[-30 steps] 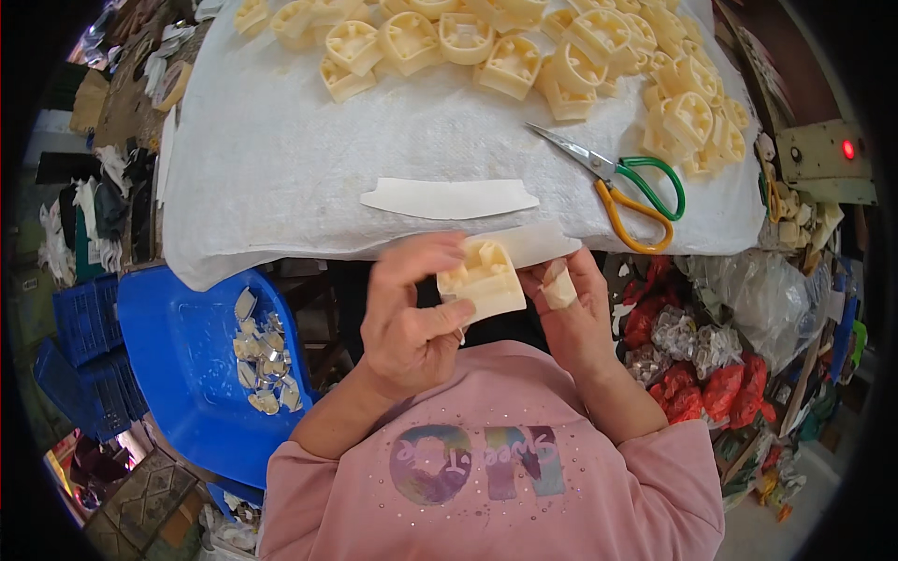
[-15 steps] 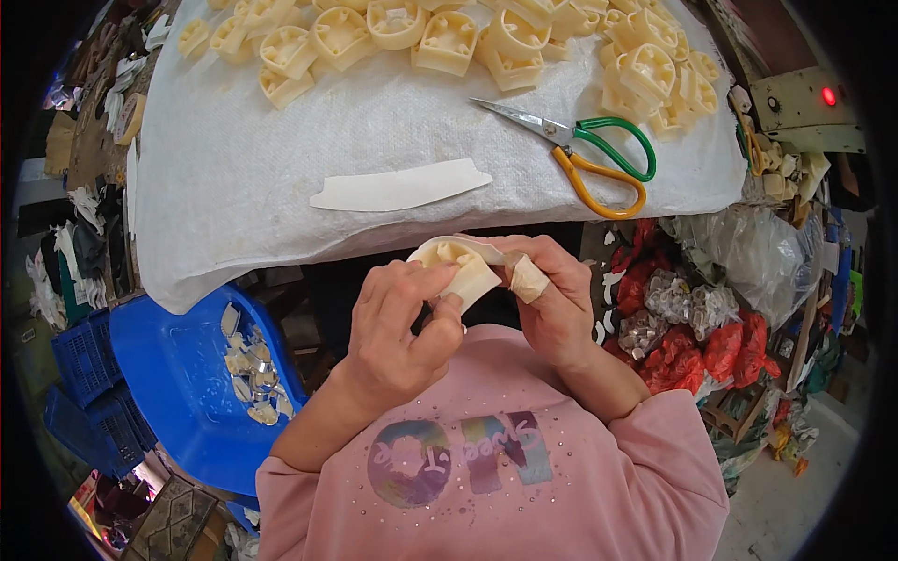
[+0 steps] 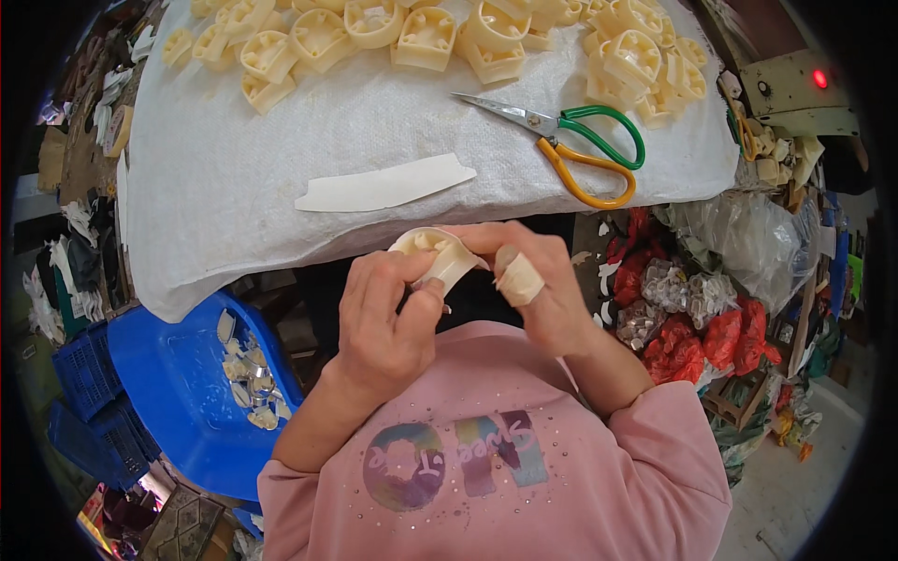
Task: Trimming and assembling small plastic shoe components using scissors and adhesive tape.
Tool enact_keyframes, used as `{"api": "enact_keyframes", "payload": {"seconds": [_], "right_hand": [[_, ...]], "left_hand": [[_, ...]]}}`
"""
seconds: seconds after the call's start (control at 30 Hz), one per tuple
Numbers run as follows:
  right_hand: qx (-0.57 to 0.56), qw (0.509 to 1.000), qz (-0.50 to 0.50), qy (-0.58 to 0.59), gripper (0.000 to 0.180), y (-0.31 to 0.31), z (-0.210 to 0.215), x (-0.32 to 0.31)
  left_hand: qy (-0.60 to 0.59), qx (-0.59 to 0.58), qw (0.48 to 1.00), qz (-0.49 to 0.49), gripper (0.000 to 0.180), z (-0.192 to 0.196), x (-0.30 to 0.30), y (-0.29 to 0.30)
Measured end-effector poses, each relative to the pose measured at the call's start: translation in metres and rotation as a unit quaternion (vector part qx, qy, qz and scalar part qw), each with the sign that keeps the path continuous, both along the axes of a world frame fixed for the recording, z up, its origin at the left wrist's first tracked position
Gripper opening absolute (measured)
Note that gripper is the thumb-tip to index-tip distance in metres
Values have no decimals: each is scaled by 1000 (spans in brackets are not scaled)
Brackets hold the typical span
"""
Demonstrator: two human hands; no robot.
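Observation:
Above my lap, my left hand (image 3: 385, 304) grips a cream plastic piece (image 3: 451, 266), hollow with small pegs inside, its thumb and fingers closed on the near-left side. A thin white strip (image 3: 479, 259) curves round the piece's outer wall. Against the far-right side of that wall, the fingers of my right hand (image 3: 544, 297) press the strip; their tips are partly hidden and a little blurred. One finger of this hand wears a beige wrap (image 3: 519, 280). Flat on the table lies another white strip (image 3: 385, 187), with green-and-orange-handled scissors (image 3: 561, 140) lying partly open beyond it.
Many similar cream pieces (image 3: 426, 37) are heaped at the far side of the white-covered table (image 3: 224, 159). A blue tub (image 3: 178, 374) with scraps stands at left. Red bags (image 3: 673, 346) and clear plastic (image 3: 739, 243) lie at right, below a machine with a red light (image 3: 819, 79).
The strip's right end, which stuck out toward my right hand, now bends down along the piece's side. My right fingers have slid left onto the piece. The whole view has shifted slightly.

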State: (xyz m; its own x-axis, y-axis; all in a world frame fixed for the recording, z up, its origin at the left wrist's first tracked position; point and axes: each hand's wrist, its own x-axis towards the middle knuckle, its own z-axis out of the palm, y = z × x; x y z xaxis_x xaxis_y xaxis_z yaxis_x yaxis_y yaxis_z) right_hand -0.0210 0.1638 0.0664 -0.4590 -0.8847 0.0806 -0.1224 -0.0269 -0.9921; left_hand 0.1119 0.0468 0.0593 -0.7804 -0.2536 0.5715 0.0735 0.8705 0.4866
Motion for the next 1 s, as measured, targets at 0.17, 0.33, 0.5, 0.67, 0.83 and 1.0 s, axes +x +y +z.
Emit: {"api": "enact_keyframes", "payload": {"seconds": [0.17,0.33,0.5,0.67,0.83,1.0], "right_hand": [[0,957,74,-282,47,-7,-15,-30],[16,946,185,-265,67,-3,-7,-40],[49,972,213,-89,58,-12,-5,-40],[35,964,194,-180,67,-19,-18,-36],[-5,973,92,-212,67,-18,-20,-32],[-127,987,61,-74,41,-13,-23,-35]], "left_hand": [[80,204,974,-54,23,-9,2,0],[95,203,967,-120,25,-10,1,6],[52,121,984,-124,27,-8,0,-1],[60,103,990,-80,21,-12,-2,-7],[102,269,957,-34,15,-18,3,-4],[94,327,940,-12,13,-15,5,-6]]}}
